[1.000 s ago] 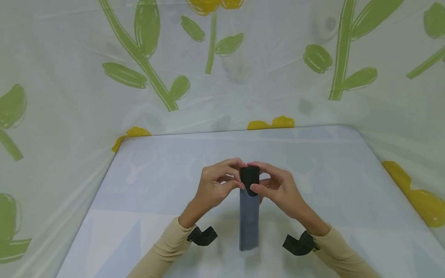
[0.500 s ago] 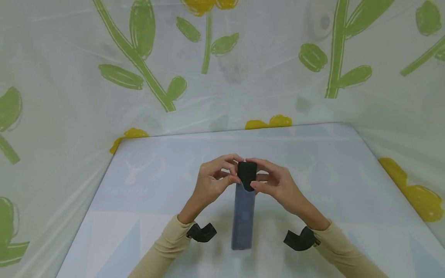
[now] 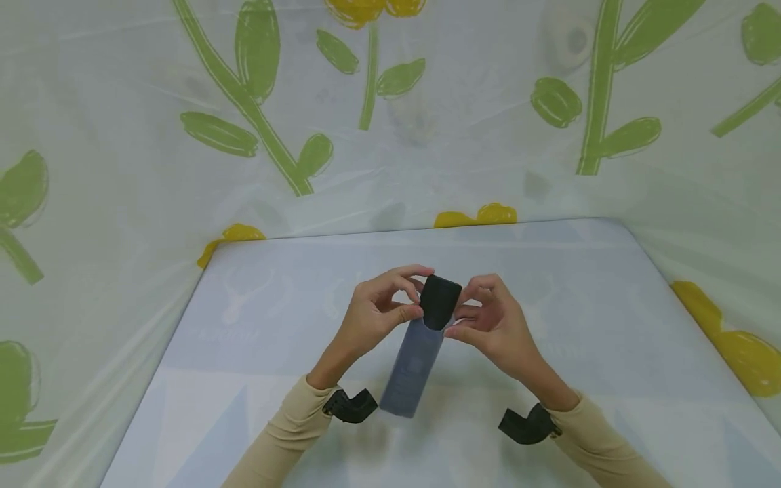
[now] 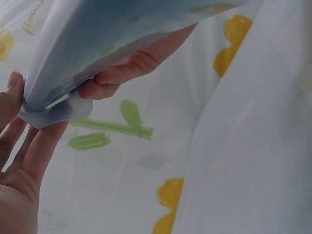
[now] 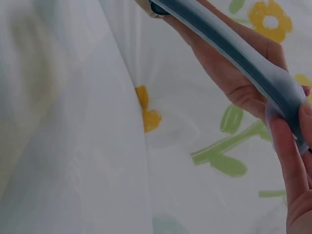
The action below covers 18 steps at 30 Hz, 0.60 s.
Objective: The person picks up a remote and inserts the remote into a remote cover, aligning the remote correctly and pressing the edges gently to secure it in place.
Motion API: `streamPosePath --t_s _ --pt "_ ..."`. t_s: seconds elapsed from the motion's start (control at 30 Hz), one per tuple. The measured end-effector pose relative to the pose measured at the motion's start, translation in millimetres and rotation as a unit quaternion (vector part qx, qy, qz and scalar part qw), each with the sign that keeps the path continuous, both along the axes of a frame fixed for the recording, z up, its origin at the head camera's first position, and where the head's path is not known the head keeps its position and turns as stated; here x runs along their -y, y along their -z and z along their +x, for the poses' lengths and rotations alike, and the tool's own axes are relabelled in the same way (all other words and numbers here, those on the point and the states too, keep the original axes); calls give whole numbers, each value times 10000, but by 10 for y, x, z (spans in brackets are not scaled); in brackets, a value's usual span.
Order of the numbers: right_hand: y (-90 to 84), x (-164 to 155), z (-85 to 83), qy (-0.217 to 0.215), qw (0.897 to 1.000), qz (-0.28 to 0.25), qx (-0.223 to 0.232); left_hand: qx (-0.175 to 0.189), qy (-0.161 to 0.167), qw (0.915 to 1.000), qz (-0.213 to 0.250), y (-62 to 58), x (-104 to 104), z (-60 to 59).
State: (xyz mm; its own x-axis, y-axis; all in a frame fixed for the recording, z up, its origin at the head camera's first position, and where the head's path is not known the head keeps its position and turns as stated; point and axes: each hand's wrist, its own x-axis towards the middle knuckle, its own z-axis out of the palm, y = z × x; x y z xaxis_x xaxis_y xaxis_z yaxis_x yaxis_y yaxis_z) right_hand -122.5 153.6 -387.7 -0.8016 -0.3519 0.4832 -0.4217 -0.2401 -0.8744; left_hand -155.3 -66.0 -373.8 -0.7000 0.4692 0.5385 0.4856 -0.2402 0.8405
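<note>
Translucent grey sleeve (image 3: 412,369) with black object (image 3: 439,309) at its top end, held up over the pale blue surface (image 3: 610,325), tilted with the lower end swung toward the left wrist. Left hand (image 3: 377,318) pinching the top from one side, thumb and fingers curled on the black object; right hand (image 3: 491,329) pinching from the other, grip narrow and closed on the same end. Flower-print sheeting (image 3: 256,135) draped all round behind.
</note>
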Motion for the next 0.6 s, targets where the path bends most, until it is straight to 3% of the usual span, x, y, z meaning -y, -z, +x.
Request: streamPosePath --t_s 0.2,0.43,0.6 --pt "7 22 -16 272 9969 470 -564 86 230 9997 -67 -33 22 26" --pt "7 77 2 631 9835 1250 -1146 118 -47 9985 -537 -55 41 66" --pt "-46 43 -6 635 9686 1888 -1485 370 -158 9979 -511 -68 14 77"
